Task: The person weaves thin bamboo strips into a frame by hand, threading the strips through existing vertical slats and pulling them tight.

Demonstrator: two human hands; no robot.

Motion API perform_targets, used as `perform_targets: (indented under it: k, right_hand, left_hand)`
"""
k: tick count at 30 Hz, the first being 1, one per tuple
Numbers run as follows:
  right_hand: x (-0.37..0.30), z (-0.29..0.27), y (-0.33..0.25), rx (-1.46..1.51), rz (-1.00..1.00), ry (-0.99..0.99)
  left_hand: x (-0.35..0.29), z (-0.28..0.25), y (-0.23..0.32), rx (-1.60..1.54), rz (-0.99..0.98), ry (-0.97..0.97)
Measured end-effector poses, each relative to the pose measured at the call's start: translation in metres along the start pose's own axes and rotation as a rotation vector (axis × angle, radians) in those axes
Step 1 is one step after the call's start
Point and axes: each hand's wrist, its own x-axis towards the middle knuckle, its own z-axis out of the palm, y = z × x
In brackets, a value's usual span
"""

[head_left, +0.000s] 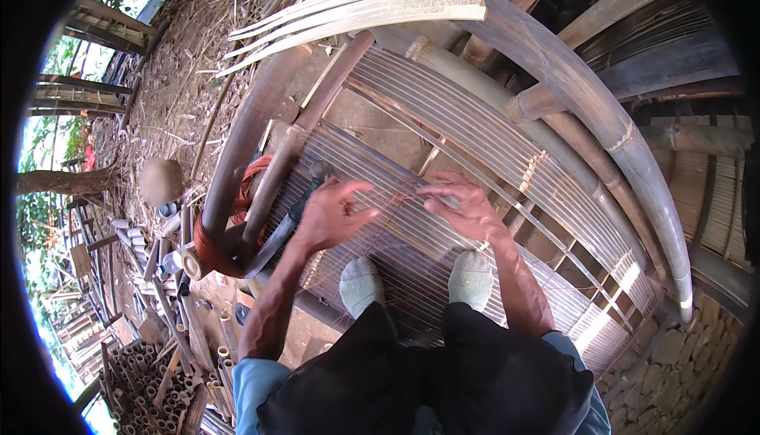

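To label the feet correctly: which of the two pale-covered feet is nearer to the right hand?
The right foot, just below the right hand in the picture; the left foot is farther away, nearer the left hand.

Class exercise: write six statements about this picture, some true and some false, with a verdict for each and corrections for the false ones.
1. The left hand and the right hand are both ungloved. True.
2. The person's feet are bare. False: they wear pale coverings.
3. A thin reddish strand shows between the hands. True.
4. The pale split strips lie along the picture's lower edge. False: the pale strips are near the top.
5. Many cut bamboo tubes are heaped at the lower left. True.
6. The person's trousers are white. False: the trousers are black.
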Motion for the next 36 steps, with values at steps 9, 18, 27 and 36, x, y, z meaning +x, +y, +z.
perform_targets:
  k: [9,18,27,36]
  right_hand:
    - [-0.002,-0.019,0.026,0.45,0.219,-0.178]
    - [0.012,0.003,0.052,0.087,0.433,0.001]
    - [0.028,0.018,0.053,0.044,0.553,-0.128]
    - [0.029,0.01,0.03,0.075,0.569,-0.226]
  left_hand:
    - [-0.151,-0.101,-0.113,0.133,-0.424,0.365]
    - [-0.322,-0.143,-0.155,0.81,-0.77,0.567]
    - [-0.5,-0.187,-0.182,1.19,-1.495,0.663]
    - [-0.105,0.017,-0.063,0.446,0.068,0.663]
